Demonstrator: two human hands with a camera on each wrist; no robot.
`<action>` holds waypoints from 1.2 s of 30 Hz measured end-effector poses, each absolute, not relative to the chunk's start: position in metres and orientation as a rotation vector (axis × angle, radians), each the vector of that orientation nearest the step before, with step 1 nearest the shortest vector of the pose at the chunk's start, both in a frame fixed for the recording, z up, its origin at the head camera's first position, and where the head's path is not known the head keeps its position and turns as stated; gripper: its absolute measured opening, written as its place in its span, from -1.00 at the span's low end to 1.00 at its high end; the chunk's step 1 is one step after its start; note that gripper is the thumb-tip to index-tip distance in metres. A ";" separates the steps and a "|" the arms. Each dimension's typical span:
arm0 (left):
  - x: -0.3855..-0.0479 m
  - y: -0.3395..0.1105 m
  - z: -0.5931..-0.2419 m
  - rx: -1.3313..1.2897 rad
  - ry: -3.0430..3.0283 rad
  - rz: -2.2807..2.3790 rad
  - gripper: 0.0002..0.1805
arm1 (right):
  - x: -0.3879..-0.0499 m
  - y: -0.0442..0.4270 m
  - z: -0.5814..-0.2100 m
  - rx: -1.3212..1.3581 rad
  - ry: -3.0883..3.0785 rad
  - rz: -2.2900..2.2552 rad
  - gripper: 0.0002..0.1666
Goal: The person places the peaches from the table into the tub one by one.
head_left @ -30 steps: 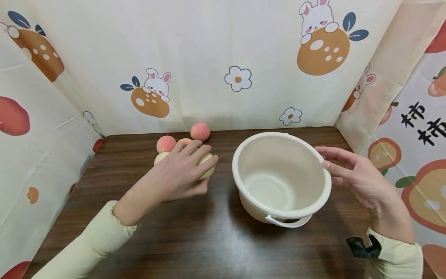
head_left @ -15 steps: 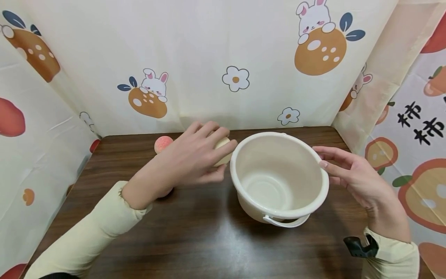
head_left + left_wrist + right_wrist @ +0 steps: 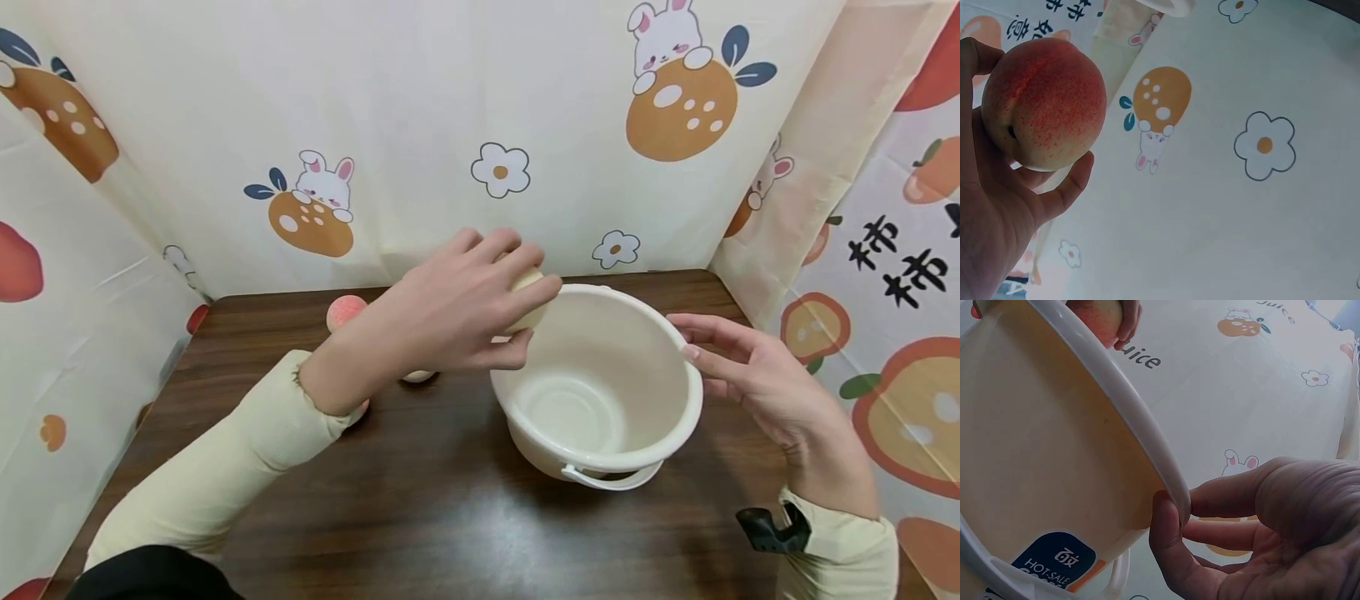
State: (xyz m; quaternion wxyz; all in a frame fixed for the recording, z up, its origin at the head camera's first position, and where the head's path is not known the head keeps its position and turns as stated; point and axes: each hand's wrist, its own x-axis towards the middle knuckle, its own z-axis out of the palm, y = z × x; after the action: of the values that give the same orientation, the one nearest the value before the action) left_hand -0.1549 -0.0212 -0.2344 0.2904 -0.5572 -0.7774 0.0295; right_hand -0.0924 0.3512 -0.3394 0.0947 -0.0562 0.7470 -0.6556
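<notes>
A peach (image 3: 1047, 103), red on one side and pale yellow on the other, sits between the thumb and fingers of my left hand (image 3: 468, 308). In the head view that hand holds it over the left rim of a cream bucket (image 3: 592, 460), with mostly its pale side (image 3: 531, 312) showing. My right hand (image 3: 765, 387) pinches the bucket's right rim; in the right wrist view the thumb and fingers lie on either side of the rim (image 3: 1129, 412). The bucket stands upright on the table, its handle (image 3: 611, 482) hanging at the front. Its visible floor holds nothing.
Behind and below my left forearm, more peaches lie on the dark wooden table (image 3: 465, 517): a pink one (image 3: 347, 312), a pale one (image 3: 418, 377) and a partly hidden one. A patterned cloth (image 3: 420, 167) hangs along the back and sides.
My left hand has lifted the peach from the group at the back left and carried it right to the bucket's rim. The right hand stays on the bucket.
</notes>
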 end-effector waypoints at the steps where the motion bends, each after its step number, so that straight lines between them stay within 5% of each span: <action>1: -0.156 -0.019 -0.234 -1.492 -2.075 0.082 -0.68 | -0.093 0.351 -0.339 -0.167 2.218 -1.940 -0.50; 10: -0.162 0.005 -0.246 -1.623 -2.104 0.036 -0.78 | -0.093 0.349 -0.339 -0.136 2.238 -1.927 -0.51; 25: -0.181 0.044 -0.280 -2.035 -2.390 0.134 -0.52 | -0.093 0.350 -0.339 -0.185 2.215 -1.942 -0.48; 36: -0.188 0.070 -0.303 -2.206 -2.559 0.418 -0.54 | -0.093 0.351 -0.339 -0.174 2.225 -1.938 -0.49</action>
State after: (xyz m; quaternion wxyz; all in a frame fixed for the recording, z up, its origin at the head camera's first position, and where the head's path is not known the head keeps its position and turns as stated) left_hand -0.1884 0.0701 -0.3027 -0.1311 -0.6423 -0.7453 0.1218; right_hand -0.0930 0.3510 -0.3389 0.0928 -0.0585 0.7494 -0.6529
